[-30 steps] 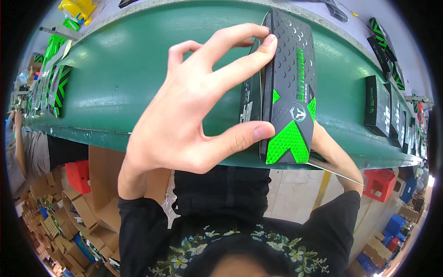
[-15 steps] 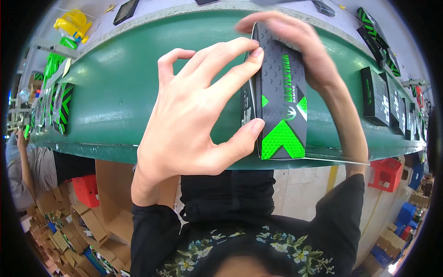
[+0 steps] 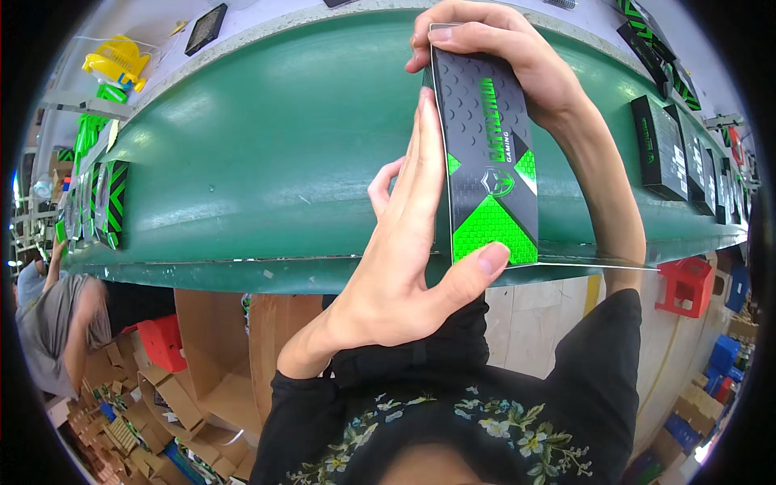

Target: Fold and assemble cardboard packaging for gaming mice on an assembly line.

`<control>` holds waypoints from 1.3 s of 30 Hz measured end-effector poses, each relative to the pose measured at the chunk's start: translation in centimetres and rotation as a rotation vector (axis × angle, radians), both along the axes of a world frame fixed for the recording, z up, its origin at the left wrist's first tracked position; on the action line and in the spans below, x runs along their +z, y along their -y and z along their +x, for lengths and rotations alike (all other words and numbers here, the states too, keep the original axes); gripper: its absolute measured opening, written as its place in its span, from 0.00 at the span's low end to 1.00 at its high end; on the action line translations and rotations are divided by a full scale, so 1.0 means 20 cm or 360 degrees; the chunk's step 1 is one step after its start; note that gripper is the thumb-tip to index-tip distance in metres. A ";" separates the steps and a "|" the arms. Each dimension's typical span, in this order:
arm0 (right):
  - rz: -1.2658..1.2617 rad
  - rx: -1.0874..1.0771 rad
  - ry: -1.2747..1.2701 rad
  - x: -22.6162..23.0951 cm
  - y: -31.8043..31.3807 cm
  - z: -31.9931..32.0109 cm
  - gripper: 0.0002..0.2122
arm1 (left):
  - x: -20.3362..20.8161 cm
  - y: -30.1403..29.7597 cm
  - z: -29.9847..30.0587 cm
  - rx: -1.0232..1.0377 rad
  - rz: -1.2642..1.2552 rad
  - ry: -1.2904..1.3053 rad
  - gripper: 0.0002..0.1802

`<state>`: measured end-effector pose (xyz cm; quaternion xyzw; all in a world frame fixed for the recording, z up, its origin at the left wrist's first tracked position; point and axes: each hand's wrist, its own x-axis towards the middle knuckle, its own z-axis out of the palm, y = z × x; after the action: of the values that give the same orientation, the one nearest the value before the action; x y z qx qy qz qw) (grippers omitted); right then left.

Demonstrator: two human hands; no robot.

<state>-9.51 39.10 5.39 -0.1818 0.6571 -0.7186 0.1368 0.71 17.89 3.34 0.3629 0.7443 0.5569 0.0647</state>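
A black cardboard box [image 3: 485, 137] with bright green panels stands over the table's near edge, its narrow printed face toward me. My left hand [image 3: 404, 242] lies along the box's left side, fingers straight and together, with the thumb pressed on the near green end. Around the far end curls my right hand [image 3: 517, 56], its thumb and fingertips at the far left corner. A thin, pale edge runs right from the box's near corner to my right forearm; what it belongs to is unclear.
Several black boxes [image 3: 663, 153] stand in a row at the right of the green table [image 3: 275, 145]. More black-green packages [image 3: 109, 202] stand at the left, near a yellow fan [image 3: 117, 61]. Red stools [image 3: 685, 287], open cartons [image 3: 214, 347] and another person [image 3: 61, 315] are beyond the table's near side.
My left hand has gone from pinching the box's left edge to lying flat along its side, thumb on the near end. My right hand has closed over the far end.
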 end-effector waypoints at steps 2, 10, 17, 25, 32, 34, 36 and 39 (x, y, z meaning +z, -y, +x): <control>-0.0023 -0.0080 -0.0050 -0.01 0.03 0.03 0.10 | -0.01 -0.02 0.00 -0.0004 0.0133 0.0130 0.55; -0.0267 -0.0270 -0.0316 -0.07 0.04 0.03 0.16 | 0.03 -0.11 0.03 0.0249 0.0024 -0.0272 0.74; -0.0155 -0.0142 -0.0289 -0.07 0.03 0.03 0.24 | -0.09 -0.17 0.04 0.0578 0.0134 -0.0503 0.72; -0.0636 0.0376 0.0260 0.00 -0.03 0.01 0.25 | -0.09 0.03 -0.09 0.0997 0.0829 -0.0280 0.42; 0.0132 0.0081 0.0012 -0.12 0.07 0.02 0.26 | -0.14 0.24 -0.20 0.0892 0.1047 0.0248 0.29; 0.0265 -0.0018 0.0010 -0.11 0.09 0.02 0.22 | -0.17 0.28 -0.21 0.0853 0.1142 0.0702 0.27; 0.0512 -0.0142 -0.0097 -0.11 0.08 0.01 0.18 | -0.24 0.38 -0.20 0.0790 0.0706 0.0577 0.23; 0.0989 -0.0437 -0.0187 -0.02 -0.12 0.05 0.20 | -0.26 0.56 -0.14 0.0832 0.0711 0.0554 0.21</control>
<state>-8.59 41.40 4.98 -0.0825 0.8697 -0.4841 0.0496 -2.03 6.63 -1.91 0.0660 0.6500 0.7563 -0.0349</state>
